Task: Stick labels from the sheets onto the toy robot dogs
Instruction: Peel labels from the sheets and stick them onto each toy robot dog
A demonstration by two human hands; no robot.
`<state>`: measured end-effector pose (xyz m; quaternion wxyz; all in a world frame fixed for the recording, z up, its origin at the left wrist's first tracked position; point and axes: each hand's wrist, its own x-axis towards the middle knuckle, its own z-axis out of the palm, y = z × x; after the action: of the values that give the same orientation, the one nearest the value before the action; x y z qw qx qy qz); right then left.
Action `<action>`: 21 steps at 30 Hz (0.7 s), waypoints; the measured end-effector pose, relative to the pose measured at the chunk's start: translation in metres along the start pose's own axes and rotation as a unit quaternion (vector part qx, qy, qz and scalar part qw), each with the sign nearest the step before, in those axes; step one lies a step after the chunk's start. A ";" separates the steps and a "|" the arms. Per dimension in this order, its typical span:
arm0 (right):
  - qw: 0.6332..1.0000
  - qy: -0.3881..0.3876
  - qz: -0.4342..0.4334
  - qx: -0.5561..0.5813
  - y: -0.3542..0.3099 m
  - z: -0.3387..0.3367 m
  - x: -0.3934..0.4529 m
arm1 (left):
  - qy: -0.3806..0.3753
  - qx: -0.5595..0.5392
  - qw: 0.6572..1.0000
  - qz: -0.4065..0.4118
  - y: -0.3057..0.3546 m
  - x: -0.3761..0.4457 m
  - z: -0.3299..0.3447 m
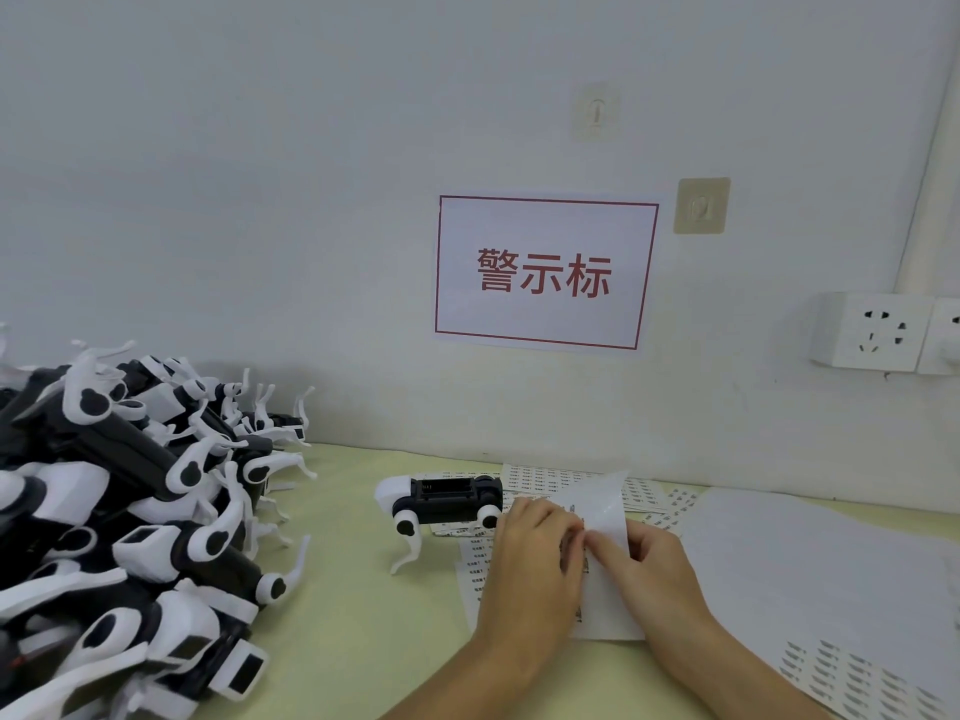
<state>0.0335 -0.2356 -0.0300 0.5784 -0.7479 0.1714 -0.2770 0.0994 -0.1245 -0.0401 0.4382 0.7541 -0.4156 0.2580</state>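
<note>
Both hands work one label sheet (605, 517) on the surface (363, 589): the left hand (530, 558) and right hand (649, 558) pinch its curled edge. Peel one label slowly, keeping it flat; the toy robot dog (447, 504) waits just beside.

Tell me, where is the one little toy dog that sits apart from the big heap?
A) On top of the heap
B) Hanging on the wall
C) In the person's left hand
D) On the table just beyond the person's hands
D: the single toy dog lies on the table just beyond the left hand and right hand, which work on a label sheet.
</note>
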 end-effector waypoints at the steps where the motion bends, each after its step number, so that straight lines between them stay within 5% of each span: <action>1: 1.000 -0.001 -0.004 -0.002 0.000 0.000 0.000 | -0.003 -0.003 1.000 0.001 0.000 0.000 0.000; 21: 0.998 -0.032 -0.052 -0.005 -0.002 0.002 -0.005 | -0.025 0.035 0.998 -0.035 0.001 0.000 -0.002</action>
<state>0.0300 -0.2307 -0.0293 0.5643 -0.7673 0.1153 -0.2821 0.0981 -0.1227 -0.0383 0.4097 0.7895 -0.3899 0.2382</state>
